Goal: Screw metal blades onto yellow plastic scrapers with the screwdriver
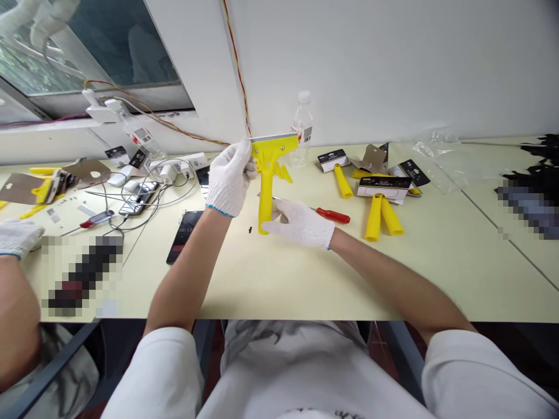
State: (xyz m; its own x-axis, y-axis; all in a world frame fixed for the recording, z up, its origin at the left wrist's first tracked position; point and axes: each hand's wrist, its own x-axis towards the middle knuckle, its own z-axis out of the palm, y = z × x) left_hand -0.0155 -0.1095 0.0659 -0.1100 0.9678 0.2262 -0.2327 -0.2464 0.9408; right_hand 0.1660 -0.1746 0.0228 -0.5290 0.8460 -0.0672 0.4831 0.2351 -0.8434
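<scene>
A person seated at a pale table holds up a yellow T-shaped scraper in front of the chest, near the middle of the view and above the tabletop. Its long axis, the handle, runs almost upright in the view, the top leaning very slightly to the right. The wide head is uppermost, set crosswise, its pale straight edge facing upward and its right end a little higher than its left. The handle's butt points down, toward the wearer's side of the table. A small yellow tab juts out to the right just below the head.

The left hand, in a white knit glove, pinches the left end of the head. The right hand, gloved alike, grasps the lower handle, its thumb lying across the front.

A red-handled screwdriver lies just beyond the right hand, its shaft partly hidden; whether the hand touches it cannot be told. A tiny black piece sits left of the handle's butt. To the right are yellow handles with black-and-white cards; behind stands a clear bottle. At far left rests a co-worker's gloved hand.
</scene>
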